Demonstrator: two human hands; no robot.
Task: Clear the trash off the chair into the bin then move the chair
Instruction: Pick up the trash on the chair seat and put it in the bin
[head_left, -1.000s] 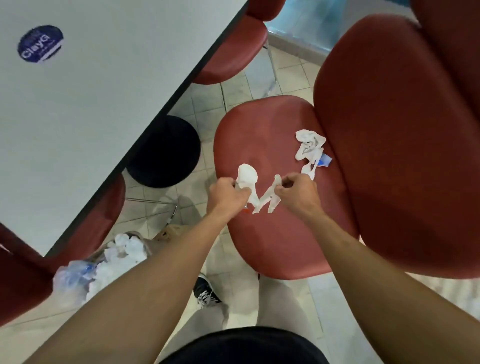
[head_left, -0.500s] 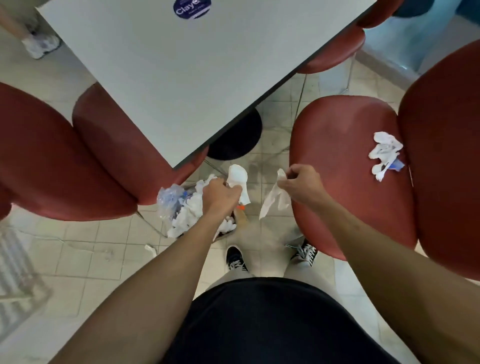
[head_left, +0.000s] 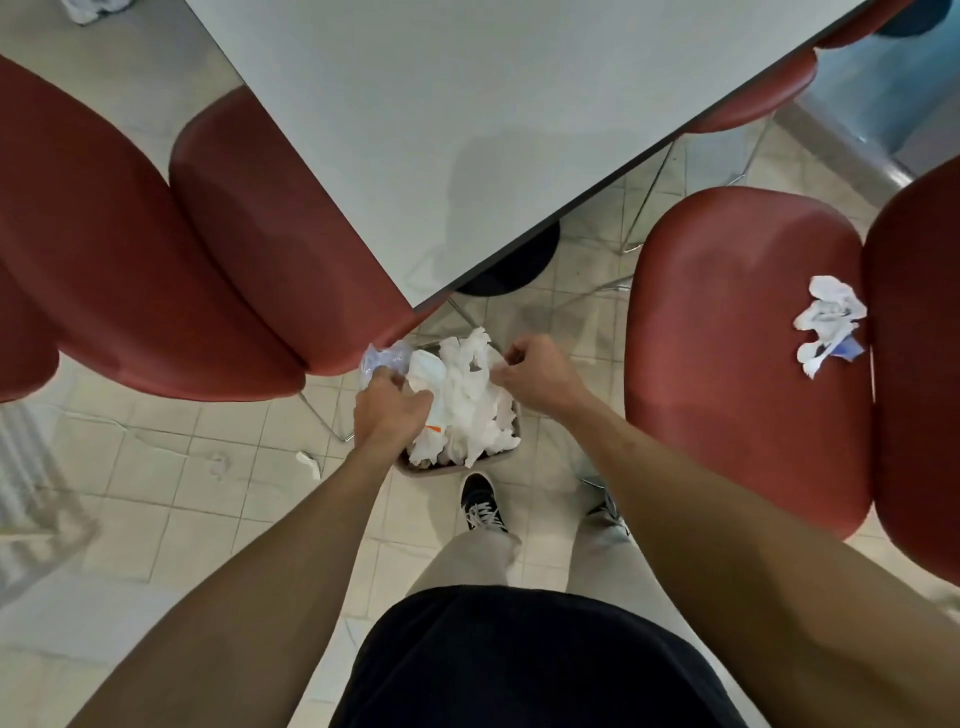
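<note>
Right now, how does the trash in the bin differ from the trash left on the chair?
The trash in the bin is a big heaped pile that rises over the rim; the trash on the chair is one small crumpled cluster. The bin pile has both hands at it, left hand and right hand; the chair cluster lies untouched by the backrest. The chair cluster includes a blue scrap; the bin pile shows an orange mark. Both are mostly crumpled white paper.

bare forearms, black top (head_left: 519, 660), light beige trousers (head_left: 467, 558), black sneakers with white laces (head_left: 482, 503)
</note>
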